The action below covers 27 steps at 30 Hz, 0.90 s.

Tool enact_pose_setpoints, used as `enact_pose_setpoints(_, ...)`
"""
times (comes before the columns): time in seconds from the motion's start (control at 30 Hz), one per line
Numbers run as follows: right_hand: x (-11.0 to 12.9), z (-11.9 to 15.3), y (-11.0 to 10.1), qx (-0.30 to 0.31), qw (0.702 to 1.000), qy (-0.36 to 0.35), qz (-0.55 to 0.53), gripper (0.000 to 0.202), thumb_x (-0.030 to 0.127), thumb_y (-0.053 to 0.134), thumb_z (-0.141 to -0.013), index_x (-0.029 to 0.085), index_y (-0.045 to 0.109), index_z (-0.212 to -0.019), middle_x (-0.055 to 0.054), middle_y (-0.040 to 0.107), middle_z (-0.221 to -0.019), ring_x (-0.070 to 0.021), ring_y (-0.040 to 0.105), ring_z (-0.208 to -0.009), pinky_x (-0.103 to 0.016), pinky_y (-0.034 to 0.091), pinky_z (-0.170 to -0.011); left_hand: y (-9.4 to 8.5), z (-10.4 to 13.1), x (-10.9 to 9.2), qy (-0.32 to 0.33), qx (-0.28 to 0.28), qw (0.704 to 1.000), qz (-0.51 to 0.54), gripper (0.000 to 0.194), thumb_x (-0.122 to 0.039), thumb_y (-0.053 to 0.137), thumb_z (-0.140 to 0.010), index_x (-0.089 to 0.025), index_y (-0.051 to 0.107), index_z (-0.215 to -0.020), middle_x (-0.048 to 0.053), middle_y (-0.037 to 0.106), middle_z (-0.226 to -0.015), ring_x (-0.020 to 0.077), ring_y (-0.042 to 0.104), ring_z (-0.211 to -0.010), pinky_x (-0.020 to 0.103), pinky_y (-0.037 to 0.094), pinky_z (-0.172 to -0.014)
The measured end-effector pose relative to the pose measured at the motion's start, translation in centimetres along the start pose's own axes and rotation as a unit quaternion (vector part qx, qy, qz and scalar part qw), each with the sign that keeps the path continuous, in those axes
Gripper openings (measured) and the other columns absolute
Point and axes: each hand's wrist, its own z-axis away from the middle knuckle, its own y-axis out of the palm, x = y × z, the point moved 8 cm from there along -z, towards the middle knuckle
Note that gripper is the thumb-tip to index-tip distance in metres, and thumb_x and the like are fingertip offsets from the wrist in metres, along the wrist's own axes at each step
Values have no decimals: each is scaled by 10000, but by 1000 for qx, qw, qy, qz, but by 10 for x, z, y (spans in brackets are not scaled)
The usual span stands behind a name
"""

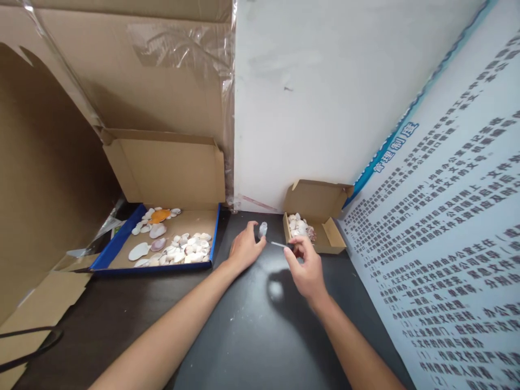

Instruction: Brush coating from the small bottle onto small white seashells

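My left hand [247, 245] rests low over the dark table, thumb and index finger curved around a small clear, glassy object [263, 229]. The object sits at the fingertips; its exact kind is too small to make out. In my right hand [305, 266] a thin pale stick [278, 245] is pinched between thumb and fingers. Its far end points left, toward the left thumb and the clear object. Just behind the right hand stands a small open cardboard box [333, 236] with white shells [298, 225] in its left part.
A larger blue-edged box [117, 246] lies open on the left, holding many white shells [195, 248] and an orange shell [160, 216]. Large cardboard [170, 92] and a white wall [317, 108] stand behind. A printed board [447, 227] bounds the right side.
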Motion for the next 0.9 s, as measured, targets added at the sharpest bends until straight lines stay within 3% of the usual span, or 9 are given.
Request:
enact_pose_setpoints(0.13, 15, -47, 5, 63, 996, -1, 68, 93, 307, 551, -844, 225, 521, -875, 72, 446, -594, -142, 478, -557, -261, 371, -579, 4, -12, 1, 26, -4, 999, -45, 451, -430, 534, -907, -204, 502, -1296, 128, 688, -1167, 272, 656, -1059, 341, 460, -836)
enact_pose_setpoints(0.27, 27, -71, 7, 80, 993, -2, 82, 69, 299, 531, -847, 234, 511, -855, 71, 474, -601, -136, 480, -544, -254, 352, -559, 7, -15, -2, 67, 4, 995, -78, 327, -411, 488, -938, -213, 573, -1184, 87, 693, -1143, 255, 660, -1012, 334, 454, -820)
enact_pose_setpoints(0.37, 27, -73, 4, 71, 993, -7, 91, 72, 302, 535, -844, 233, 521, -860, 65, 496, -614, -135, 493, -561, -255, 362, -579, 9, -13, -5, 87, 10, 991, -105, 288, -403, 437, -965, -202, 595, -1098, 76, 690, -1050, 250, 656, -936, 331, 443, -767)
enact_pose_setpoints(0.63, 19, -70, 8, 88, 991, -10, 101, 79, 302, 542, -835, 233, 537, -872, 65, 489, -598, -142, 491, -556, -259, 362, -570, 6, -11, -12, 116, -2, 983, -140, 274, -387, 428, -980, -224, 564, -1153, 62, 652, -1049, 239, 636, -924, 341, 432, -796)
enact_pose_setpoints(0.9, 24, -63, 23, 124, 980, -58, 146, 115, 292, 563, -840, 233, 582, -937, 39, 561, -640, -154, 546, -590, -249, 363, -571, 8, -5, -23, 157, 0, 968, -196, 318, -426, 375, -998, -217, 572, -1134, 72, 617, -1011, 236, 616, -865, 353, 413, -785)
